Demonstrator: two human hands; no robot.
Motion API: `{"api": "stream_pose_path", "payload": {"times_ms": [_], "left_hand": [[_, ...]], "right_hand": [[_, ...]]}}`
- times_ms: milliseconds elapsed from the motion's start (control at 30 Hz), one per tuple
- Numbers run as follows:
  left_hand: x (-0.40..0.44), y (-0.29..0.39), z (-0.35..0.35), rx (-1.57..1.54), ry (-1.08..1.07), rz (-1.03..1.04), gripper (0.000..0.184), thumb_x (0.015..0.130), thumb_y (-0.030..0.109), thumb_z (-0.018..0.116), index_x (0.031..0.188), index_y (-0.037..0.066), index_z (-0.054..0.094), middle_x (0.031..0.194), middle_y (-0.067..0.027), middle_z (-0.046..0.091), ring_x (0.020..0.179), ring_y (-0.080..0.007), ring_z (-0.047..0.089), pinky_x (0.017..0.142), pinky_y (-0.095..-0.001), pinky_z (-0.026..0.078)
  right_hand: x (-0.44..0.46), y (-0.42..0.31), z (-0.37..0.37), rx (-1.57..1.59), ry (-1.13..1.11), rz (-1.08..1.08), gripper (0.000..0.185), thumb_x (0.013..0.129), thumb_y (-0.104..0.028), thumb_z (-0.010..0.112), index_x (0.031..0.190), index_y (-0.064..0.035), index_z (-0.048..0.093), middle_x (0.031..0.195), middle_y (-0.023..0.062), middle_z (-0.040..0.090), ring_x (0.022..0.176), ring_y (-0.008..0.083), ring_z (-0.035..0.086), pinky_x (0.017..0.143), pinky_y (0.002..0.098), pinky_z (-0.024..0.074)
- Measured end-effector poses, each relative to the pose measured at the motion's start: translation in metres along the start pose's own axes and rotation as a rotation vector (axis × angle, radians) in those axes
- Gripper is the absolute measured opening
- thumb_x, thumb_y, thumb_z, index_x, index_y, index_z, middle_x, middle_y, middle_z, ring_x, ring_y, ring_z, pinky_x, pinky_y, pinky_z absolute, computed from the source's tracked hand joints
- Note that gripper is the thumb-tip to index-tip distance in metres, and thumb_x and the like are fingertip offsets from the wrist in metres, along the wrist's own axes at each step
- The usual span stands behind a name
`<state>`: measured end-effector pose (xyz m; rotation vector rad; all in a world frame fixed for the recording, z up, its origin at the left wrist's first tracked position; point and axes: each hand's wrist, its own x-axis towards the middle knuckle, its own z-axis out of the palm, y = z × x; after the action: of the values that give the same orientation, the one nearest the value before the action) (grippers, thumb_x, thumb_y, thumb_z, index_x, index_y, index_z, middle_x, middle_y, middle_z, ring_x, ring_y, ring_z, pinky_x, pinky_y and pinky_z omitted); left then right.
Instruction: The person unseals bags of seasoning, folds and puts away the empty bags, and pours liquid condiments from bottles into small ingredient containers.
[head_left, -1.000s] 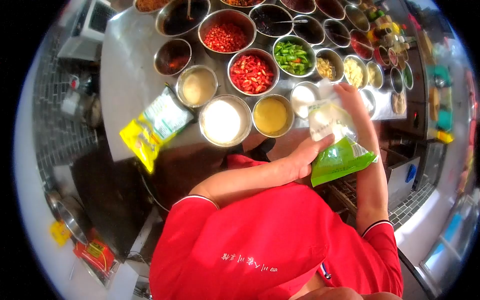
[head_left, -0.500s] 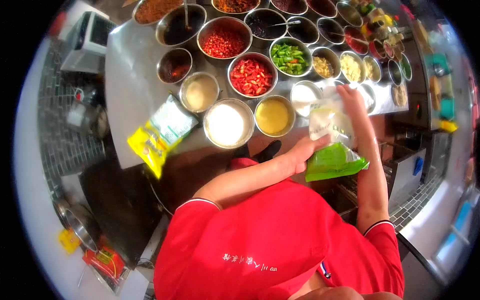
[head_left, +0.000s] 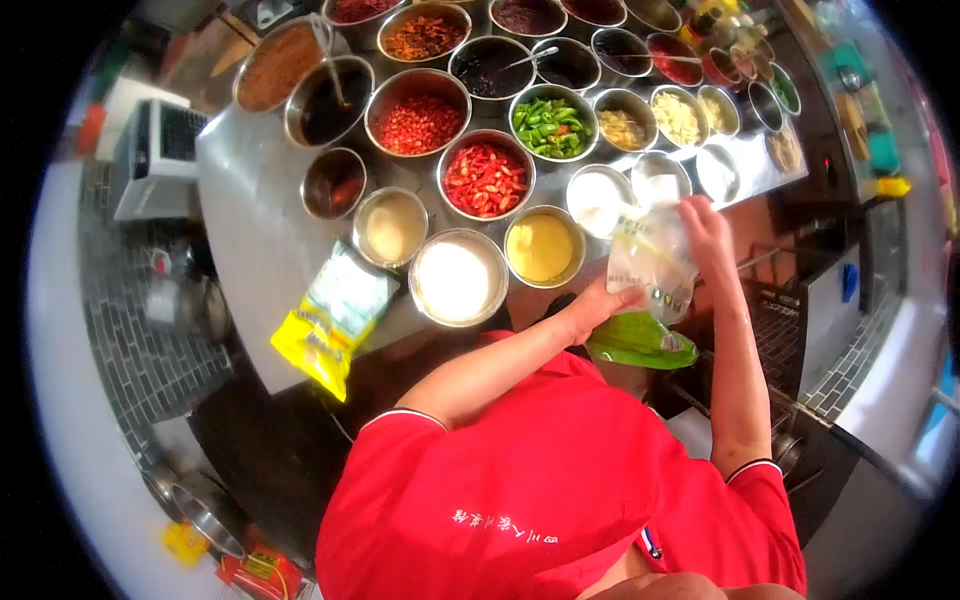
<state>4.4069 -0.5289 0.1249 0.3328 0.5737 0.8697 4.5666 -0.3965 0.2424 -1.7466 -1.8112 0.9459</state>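
A plastic bag point(head_left: 650, 262), translucent with printing above and green at its bottom, hangs in front of my red shirt. My left hand point(head_left: 592, 310) is closed on the side of the bag, near where the green part begins. At the bag's upper right edge, my right hand point(head_left: 706, 228) grips the plastic, its fingertips partly hidden. Just beyond the bag's top stand metal bowls of white contents, a near one point(head_left: 598, 200) and another point(head_left: 660, 180) beside it. A bowl of yellow contents point(head_left: 543, 247) is left of the bag.
On the steel table point(head_left: 240, 200) are many metal bowls, including chopped red chillies point(head_left: 485, 178), green peppers point(head_left: 552, 128) and a large white-filled bowl point(head_left: 458, 278). A yellow and white packet point(head_left: 335, 312) overhangs the front edge. A wire rack stands at right.
The bag has shifted slightly left, and its green bottom is tilted more. My right hand has lowered a little beside its top. The whole view has shifted, with the bowls sitting lower on the left.
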Motion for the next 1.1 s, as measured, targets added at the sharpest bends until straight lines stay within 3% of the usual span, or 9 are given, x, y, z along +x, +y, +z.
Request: {"api": "stream_pose_path", "payload": {"times_ms": [267, 367, 567, 667, 733, 800, 900, 1000, 1100], "left_hand": [[0.014, -0.006, -0.021, 0.543, 0.059, 0.291, 0.073, 0.081, 0.023, 0.085, 0.141, 0.004, 0.047, 0.125, -0.0107, 0.066, 0.116, -0.0193, 0.062, 0.100, -0.0357, 0.049], [0.007, 0.009, -0.010, 0.633, 0.053, 0.239, 0.079, 0.078, 0.027, 0.087, 0.142, 0.006, 0.046, 0.123, -0.0122, 0.068, 0.116, -0.0197, 0.063, 0.100, -0.0349, 0.049], [0.004, -0.012, 0.001, 1.030, 0.012, 0.326, 0.076, 0.072, 0.026, 0.090, 0.136, 0.010, 0.053, 0.121, -0.0126, 0.068, 0.111, -0.0276, 0.068, 0.093, -0.0370, 0.053], [0.011, -0.046, 0.001, 1.279, -0.119, 0.577, 0.075, 0.068, 0.027, 0.092, 0.131, 0.011, 0.055, 0.119, -0.0129, 0.068, 0.108, -0.0321, 0.068, 0.090, -0.0392, 0.055], [0.013, -0.066, 0.014, 1.300, -0.172, 0.343, 0.073, 0.066, 0.024, 0.094, 0.129, 0.009, 0.060, 0.121, -0.0108, 0.067, 0.111, -0.0284, 0.068, 0.096, -0.0371, 0.053], [0.021, -0.104, 0.003, 1.270, -0.202, 0.306, 0.071, 0.068, 0.025, 0.093, 0.129, 0.009, 0.060, 0.121, -0.0116, 0.068, 0.111, -0.0283, 0.068, 0.095, -0.0376, 0.053], [0.029, -0.137, 0.007, 1.408, -0.196, 0.113, 0.071, 0.070, 0.026, 0.092, 0.130, 0.008, 0.059, 0.121, -0.0132, 0.068, 0.111, -0.0293, 0.068, 0.095, -0.0378, 0.053], [0.042, -0.164, 0.001, 1.445, -0.253, 0.087, 0.072, 0.071, 0.028, 0.090, 0.130, 0.010, 0.054, 0.120, -0.0175, 0.068, 0.107, -0.0380, 0.067, 0.088, -0.0433, 0.056], [0.066, -0.175, -0.001, 1.568, -0.257, -0.150, 0.078, 0.072, 0.028, 0.089, 0.137, 0.007, 0.051, 0.125, -0.0185, 0.066, 0.114, -0.0381, 0.065, 0.096, -0.0445, 0.053]], "right_hand": [[-0.045, 0.007, -0.031, 0.001, -0.111, -0.100, 0.041, 0.087, -0.018, 0.078, 0.120, 0.0002, 0.063, 0.095, 0.0123, 0.070, 0.086, 0.0153, 0.063, 0.076, 0.0337, 0.0522], [-0.063, 0.008, -0.047, -0.001, -0.159, -0.144, 0.047, 0.081, -0.014, 0.081, 0.120, 0.0024, 0.061, 0.100, 0.0145, 0.070, 0.091, 0.0174, 0.065, 0.082, 0.0340, 0.0530], [-0.113, 0.030, -0.083, 0.037, -0.264, 0.004, 0.058, 0.073, -0.015, 0.085, 0.122, 0.0027, 0.060, 0.105, 0.0186, 0.072, 0.099, 0.0260, 0.070, 0.087, 0.0380, 0.0532], [-0.143, 0.076, -0.089, 0.059, -0.437, 0.082, 0.059, 0.072, -0.017, 0.084, 0.123, 0.0019, 0.060, 0.107, 0.0208, 0.072, 0.101, 0.0284, 0.071, 0.090, 0.0383, 0.0530], [-0.166, 0.105, -0.088, 0.148, -0.487, 0.129, 0.055, 0.074, -0.017, 0.081, 0.123, 0.0001, 0.063, 0.107, 0.0204, 0.072, 0.101, 0.0267, 0.071, 0.090, 0.0380, 0.0533], [-0.187, 0.135, -0.087, 0.207, -0.541, 0.302, 0.044, 0.080, -0.015, 0.076, 0.121, -0.0022, 0.066, 0.111, 0.0205, 0.070, 0.105, 0.0296, 0.070, 0.091, 0.0390, 0.0523], [-0.213, 0.184, -0.079, -0.097, -0.510, 0.287, 0.037, 0.085, -0.015, 0.069, 0.120, -0.0043, 0.067, 0.118, 0.0182, 0.068, 0.111, 0.0340, 0.066, 0.093, 0.0401, 0.0509], [-0.245, 0.230, -0.059, 0.144, -0.276, 0.279, 0.035, 0.087, -0.016, 0.065, 0.121, -0.0055, 0.067, 0.125, 0.0160, 0.065, 0.117, 0.0374, 0.061, 0.096, 0.0411, 0.0496], [-0.256, 0.271, -0.040, 0.319, -0.256, 0.370, 0.035, 0.087, -0.014, 0.064, 0.122, -0.0109, 0.067, 0.111, 0.0187, 0.068, 0.108, 0.0379, 0.066, 0.093, 0.0450, 0.0514]]}}
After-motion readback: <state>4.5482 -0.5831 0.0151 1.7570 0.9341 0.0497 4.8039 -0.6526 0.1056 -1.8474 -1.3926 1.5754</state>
